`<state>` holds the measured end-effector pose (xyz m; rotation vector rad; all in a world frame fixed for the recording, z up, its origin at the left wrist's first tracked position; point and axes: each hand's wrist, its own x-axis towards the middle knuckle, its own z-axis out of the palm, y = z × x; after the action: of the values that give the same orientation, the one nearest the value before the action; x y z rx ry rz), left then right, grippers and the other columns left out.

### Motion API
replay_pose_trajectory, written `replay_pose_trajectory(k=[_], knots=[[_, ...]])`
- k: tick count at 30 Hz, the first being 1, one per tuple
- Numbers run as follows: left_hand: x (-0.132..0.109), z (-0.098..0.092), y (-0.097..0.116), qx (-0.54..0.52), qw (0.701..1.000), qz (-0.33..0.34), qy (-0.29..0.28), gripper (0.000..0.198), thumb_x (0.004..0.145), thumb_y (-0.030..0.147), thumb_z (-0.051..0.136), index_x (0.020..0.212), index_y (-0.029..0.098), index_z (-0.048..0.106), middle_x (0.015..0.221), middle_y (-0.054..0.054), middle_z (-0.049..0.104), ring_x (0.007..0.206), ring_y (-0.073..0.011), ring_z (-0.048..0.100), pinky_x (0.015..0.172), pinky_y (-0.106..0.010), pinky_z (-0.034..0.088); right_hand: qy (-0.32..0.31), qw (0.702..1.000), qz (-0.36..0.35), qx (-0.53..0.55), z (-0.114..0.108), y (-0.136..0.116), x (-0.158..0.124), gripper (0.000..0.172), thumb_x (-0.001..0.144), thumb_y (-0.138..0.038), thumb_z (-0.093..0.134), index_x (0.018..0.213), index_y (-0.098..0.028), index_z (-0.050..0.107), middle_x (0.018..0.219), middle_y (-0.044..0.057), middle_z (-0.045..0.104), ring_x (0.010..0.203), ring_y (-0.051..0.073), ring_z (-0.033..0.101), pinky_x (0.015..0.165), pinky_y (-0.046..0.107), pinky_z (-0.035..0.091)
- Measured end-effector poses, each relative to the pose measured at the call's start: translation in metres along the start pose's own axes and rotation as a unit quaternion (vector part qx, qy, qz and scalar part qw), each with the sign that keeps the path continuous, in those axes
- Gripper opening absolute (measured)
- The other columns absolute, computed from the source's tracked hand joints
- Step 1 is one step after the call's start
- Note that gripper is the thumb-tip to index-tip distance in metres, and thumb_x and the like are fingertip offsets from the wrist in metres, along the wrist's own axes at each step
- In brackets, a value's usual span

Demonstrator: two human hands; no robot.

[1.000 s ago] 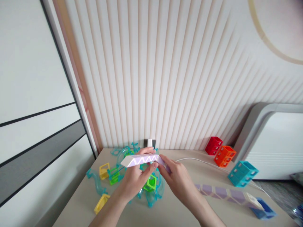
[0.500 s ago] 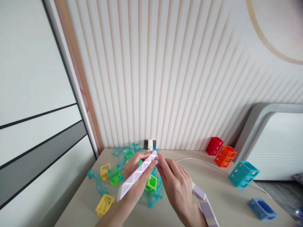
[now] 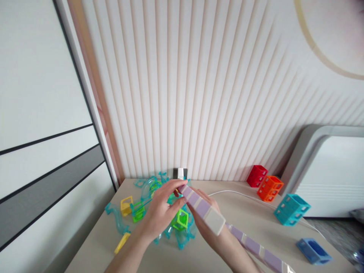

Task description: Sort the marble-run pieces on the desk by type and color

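A lilac-and-white twist snake puzzle (image 3: 199, 204) is held up above the table between my two hands. One straight section slants towards me and ends in a white face at the lower right. A second section trails past my right forearm to the bottom edge. My left hand (image 3: 165, 206) pinches the far end of the puzzle between fingers and thumb. Behind and under the near section, my right hand (image 3: 209, 223) grips the puzzle; most of its fingers are hidden. Translucent teal track pieces (image 3: 148, 189) and a green cube frame (image 3: 181, 220) lie beneath the hands.
Yellow frames (image 3: 126, 206) lie on the left of the table (image 3: 96, 246). To the right stand red (image 3: 256, 176), orange (image 3: 270, 188) and teal (image 3: 292, 209) blocks, plus a blue block (image 3: 314, 251). A white cable (image 3: 236, 192) runs behind them from the ribbed wall.
The near section of the snake puzzle has swung from lying over my left wrist to slanting over my right hand. My left hand has turned, and its back now shows.
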<state>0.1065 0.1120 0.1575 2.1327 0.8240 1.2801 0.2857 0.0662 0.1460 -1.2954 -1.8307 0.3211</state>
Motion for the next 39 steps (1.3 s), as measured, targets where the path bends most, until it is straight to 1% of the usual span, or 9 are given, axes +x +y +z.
replay_pose_trajectory(k=[5, 9, 15, 19, 22, 25, 30, 35, 39], knots=[[-0.001, 0.009, -0.001, 0.064, 0.994, 0.073, 0.059, 0.024, 0.093, 0.025, 0.067, 0.116, 0.027, 0.073, 0.116, -0.009, 0.073, 0.108, -0.0239, 0.07, 0.096, -0.036, 0.057, -0.002, 0.995, 0.022, -0.094, 0.003, -0.005, -0.003, 0.035, 0.102, -0.029, 0.045, 0.131, -0.024, 0.064, 0.088, 0.005, 0.071, 0.067, 0.019, 0.069, 0.058, 0.025, 0.047], [-0.003, 0.014, -0.002, 0.009, 0.993, 0.102, 0.053, 0.026, 0.094, 0.022, 0.065, 0.119, 0.026, 0.072, 0.116, -0.008, 0.077, 0.111, -0.024, 0.07, 0.101, -0.038, 0.055, -0.055, 0.998, 0.006, -0.028, 0.003, -0.01, -0.006, 0.029, 0.103, -0.029, 0.044, 0.122, -0.022, 0.064, 0.092, 0.006, 0.071, 0.071, 0.017, 0.068, 0.062, 0.023, 0.046], [-0.009, 0.003, 0.004, -0.147, 0.985, -0.071, -0.046, 0.036, 0.095, 0.046, 0.062, 0.123, 0.026, 0.073, 0.123, -0.011, 0.076, 0.121, -0.0309, 0.068, 0.105, -0.045, 0.054, -0.139, 0.983, 0.043, 0.111, -0.012, -0.018, -0.005, 0.039, 0.106, -0.048, 0.04, 0.087, -0.019, 0.06, 0.07, -0.003, 0.056, 0.061, 0.011, 0.047, 0.058, 0.021, 0.037], [-0.014, 0.004, -0.001, -0.318, 0.934, -0.138, -0.091, 0.064, 0.081, 0.073, 0.065, 0.115, 0.02, 0.078, 0.111, -0.016, 0.079, 0.092, -0.0323, 0.076, 0.081, -0.044, 0.062, -0.251, 0.929, 0.092, 0.256, -0.022, -0.019, -0.003, 0.051, 0.103, -0.064, 0.035, 0.078, -0.021, 0.049, 0.064, -0.006, 0.044, 0.055, 0.009, 0.038, 0.051, 0.02, 0.034], [-0.015, 0.011, -0.005, -0.391, 0.904, -0.143, -0.099, 0.065, 0.079, 0.073, 0.068, 0.116, 0.02, 0.077, 0.109, -0.017, 0.079, 0.076, -0.0263, 0.075, 0.058, -0.032, 0.058, -0.304, 0.884, 0.142, 0.325, -0.02, -0.017, -0.004, 0.054, 0.098, -0.072, 0.035, 0.076, -0.024, 0.044, 0.056, -0.009, 0.036, 0.044, 0.008, 0.03, 0.041, 0.02, 0.024], [-0.01, 0.015, 0.0, -0.372, 0.912, -0.169, -0.035, 0.048, 0.086, 0.058, 0.071, 0.117, 0.021, 0.073, 0.106, -0.013, 0.079, 0.079, -0.0216, 0.073, 0.055, -0.024, 0.053, -0.254, 0.893, 0.154, 0.337, -0.014, -0.016, -0.004, 0.055, 0.1, -0.072, 0.032, 0.075, -0.024, 0.044, 0.054, -0.009, 0.036, 0.042, 0.008, 0.031, 0.041, 0.02, 0.025], [0.001, 0.014, 0.012, -0.313, 0.931, -0.182, 0.049, 0.029, 0.084, 0.042, 0.079, 0.099, 0.018, 0.074, 0.098, -0.007, 0.079, 0.093, -0.021, 0.073, 0.085, -0.03, 0.057, -0.114, 0.959, 0.109, 0.237, -0.01, -0.02, -0.003, 0.043, 0.103, -0.059, 0.041, 0.095, -0.02, 0.058, 0.071, -0.004, 0.043, 0.062, 0.011, 0.04, 0.053, 0.02, 0.035], [-0.001, 0.018, 0.007, -0.406, 0.892, -0.197, 0.027, 0.03, 0.081, 0.042, 0.082, 0.1, 0.019, 0.076, 0.099, -0.007, 0.08, 0.091, -0.0208, 0.073, 0.084, -0.031, 0.057, -0.146, 0.947, 0.129, 0.257, -0.017, -0.022, -0.007, 0.045, 0.104, -0.059, 0.038, 0.088, -0.021, 0.056, 0.066, -0.006, 0.037, 0.056, 0.01, 0.036, 0.048, 0.02, 0.032], [-0.004, 0.024, 0.007, -0.494, 0.848, -0.189, 0.02, 0.032, 0.08, 0.045, 0.083, 0.097, 0.019, 0.077, 0.097, -0.009, 0.081, 0.073, -0.017, 0.07, 0.066, -0.027, 0.056, -0.196, 0.907, 0.174, 0.331, -0.028, -0.02, -0.008, 0.052, 0.1, -0.067, 0.039, 0.078, -0.022, 0.048, 0.06, -0.008, 0.039, 0.047, 0.007, 0.037, 0.043, 0.018, 0.031]])
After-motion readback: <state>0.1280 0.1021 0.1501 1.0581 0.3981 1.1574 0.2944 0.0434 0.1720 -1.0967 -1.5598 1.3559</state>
